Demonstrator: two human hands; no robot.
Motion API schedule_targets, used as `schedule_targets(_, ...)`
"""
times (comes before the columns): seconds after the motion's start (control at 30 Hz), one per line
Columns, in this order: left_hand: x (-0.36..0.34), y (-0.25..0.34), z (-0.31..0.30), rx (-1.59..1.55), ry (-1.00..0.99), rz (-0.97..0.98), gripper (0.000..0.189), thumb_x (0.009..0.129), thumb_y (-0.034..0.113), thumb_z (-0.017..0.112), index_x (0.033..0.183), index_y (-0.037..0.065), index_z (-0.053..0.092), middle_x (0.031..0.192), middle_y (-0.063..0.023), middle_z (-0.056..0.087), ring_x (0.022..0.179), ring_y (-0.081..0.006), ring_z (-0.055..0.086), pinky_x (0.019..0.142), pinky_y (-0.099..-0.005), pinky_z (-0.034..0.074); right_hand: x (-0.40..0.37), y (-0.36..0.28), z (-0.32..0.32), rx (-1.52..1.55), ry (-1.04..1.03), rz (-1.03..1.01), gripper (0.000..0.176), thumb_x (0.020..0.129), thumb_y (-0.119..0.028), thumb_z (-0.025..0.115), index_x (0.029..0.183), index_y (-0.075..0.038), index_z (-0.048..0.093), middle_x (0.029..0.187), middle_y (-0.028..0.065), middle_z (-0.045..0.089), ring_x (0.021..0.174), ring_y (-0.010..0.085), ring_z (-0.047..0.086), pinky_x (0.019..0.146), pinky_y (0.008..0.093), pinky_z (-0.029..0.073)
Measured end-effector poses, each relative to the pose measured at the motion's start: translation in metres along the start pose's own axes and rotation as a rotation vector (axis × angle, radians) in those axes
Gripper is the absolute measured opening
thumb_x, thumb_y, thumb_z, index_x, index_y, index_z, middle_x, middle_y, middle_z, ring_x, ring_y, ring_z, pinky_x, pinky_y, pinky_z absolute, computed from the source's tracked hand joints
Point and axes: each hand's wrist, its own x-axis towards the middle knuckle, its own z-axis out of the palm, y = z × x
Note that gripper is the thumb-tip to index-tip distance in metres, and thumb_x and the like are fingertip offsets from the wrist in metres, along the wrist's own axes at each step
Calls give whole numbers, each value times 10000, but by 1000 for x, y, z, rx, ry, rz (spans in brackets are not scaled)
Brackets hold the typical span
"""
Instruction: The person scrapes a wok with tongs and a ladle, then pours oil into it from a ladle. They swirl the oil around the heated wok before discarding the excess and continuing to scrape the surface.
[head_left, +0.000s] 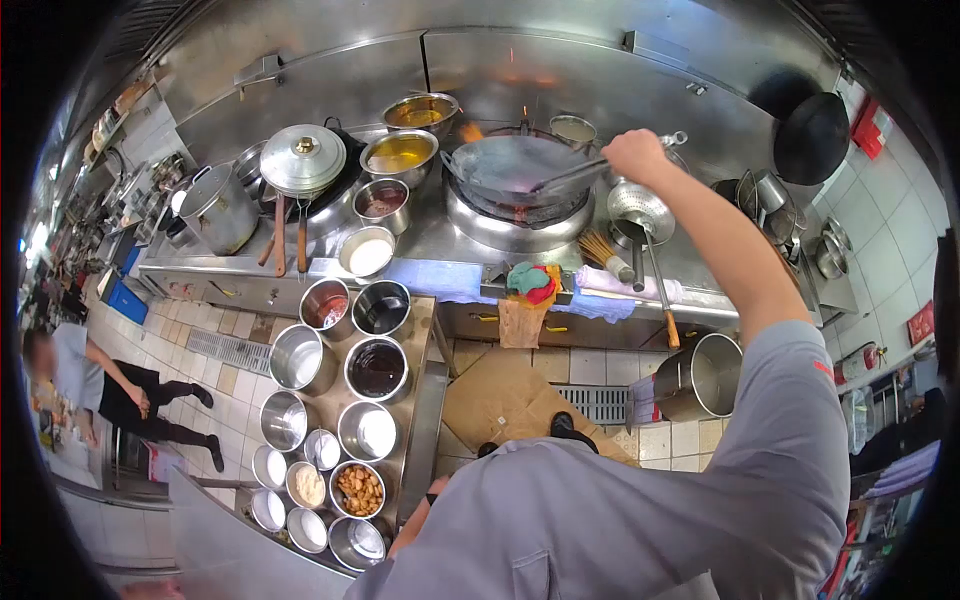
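Note:
My right hand point(636, 158) is closed around a long metal handle point(572, 178) that slants down to the left over the wok point(515, 165). The handle's ringed end point(681, 138) sticks out to the right of my fist. The wok sits tilted on the round burner point(518, 228), with haze over it and small flames behind. My left hand point(437, 487) hangs low beside the steel side table point(428, 325), a dark band at the wrist. Its fingers are hidden by my clothing.
Steel pots and bowls, one holding browned chunks point(358, 490), crowd the side table. A perforated strainer point(640, 208), a bamboo brush point(605, 255) and a lidded pot point(303, 160) stand around the burner. A deep pot point(700, 378) is on the floor; another person point(110, 385) is at left.

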Motion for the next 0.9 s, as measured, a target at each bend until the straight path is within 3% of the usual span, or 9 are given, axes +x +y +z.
schedule_targets(0.3, 0, 4, -22, 22, 13, 36, 510, 707, 433, 573, 1074, 80, 578, 1095, -188, 556, 1047, -311, 521, 869, -385, 420, -35, 33, 3, 52, -59, 175, 138, 692, -157, 601, 821, -151, 651, 819, 74, 648, 786, 254, 635, 651, 367, 508)
schedule_targets(0.33, 0, 6, -25, 26, 15, 42, 511, 706, 433, 573, 1075, 81, 578, 1095, -188, 556, 1048, -312, 521, 870, -386, 420, -36, 36, -1, 72, -149, 173, 264, 678, -213, 657, 923, -123, 614, 884, 90, 633, 835, 258, 622, 689, 371, 502)
schedule_targets(0.43, -2, 11, -30, 28, 19, 61, 514, 702, 434, 576, 1076, 81, 578, 1096, -189, 555, 1048, -313, 520, 871, -386, 419, -54, 23, -35, 141, -58, 164, 326, 664, -270, 701, 913, -72, 626, 932, 117, 634, 869, 261, 619, 707, 362, 504)
schedule_targets(0.47, -1, 14, -31, 28, 19, 67, 515, 701, 434, 576, 1076, 81, 578, 1096, -190, 555, 1049, -314, 519, 871, -386, 419, -53, 18, -42, 166, -73, 158, 473, 605, -340, 754, 955, -60, 599, 948, 126, 626, 885, 272, 610, 729, 364, 501)
schedule_targets(0.5, -1, 16, -32, 33, 18, 77, 516, 700, 434, 577, 1076, 81, 578, 1096, -190, 554, 1049, -315, 519, 872, -386, 419, -48, 12, -46, 166, -74, 159, 473, 605, -340, 754, 955, -60, 599, 948, 126, 626, 885, 272, 610, 729, 364, 501)
schedule_targets(0.57, 2, 22, -35, 40, 21, 96, 518, 698, 434, 578, 1077, 82, 577, 1096, -191, 554, 1049, -316, 519, 873, -387, 418, -36, -3, -54, 220, -232, 78, 584, 610, -363, 743, 1052, -60, 508, 994, 122, 585, 913, 293, 586, 743, 374, 491)
schedule_targets(0.63, 10, 25, -31, 16, 34, 68, 521, 691, 436, 586, 1075, 84, 579, 1095, -188, 556, 1051, -320, 516, 874, -389, 418, -25, -30, -63, 267, -205, 71, 375, 624, -279, 736, 909, -55, 640, 940, 107, 638, 891, 265, 614, 734, 360, 502)
schedule_targets(0.73, 13, 31, -29, 8, 61, 40, 525, 678, 437, 602, 1073, 91, 583, 1088, -185, 562, 1054, -325, 514, 872, -394, 419, -4, -71, -71, 255, -226, 53, 242, 683, -178, 650, 906, -85, 665, 934, 94, 645, 877, 235, 625, 702, 349, 506)
schedule_targets(0.9, -22, 62, -51, 14, 65, 22, 524, 665, 431, 623, 1071, 102, 588, 1079, -188, 567, 1051, -327, 516, 871, -395, 423, 32, -116, -27, 299, -42, 136, 193, 757, -137, 527, 872, -115, 681, 903, 73, 655, 840, 216, 637, 639, 333, 507)
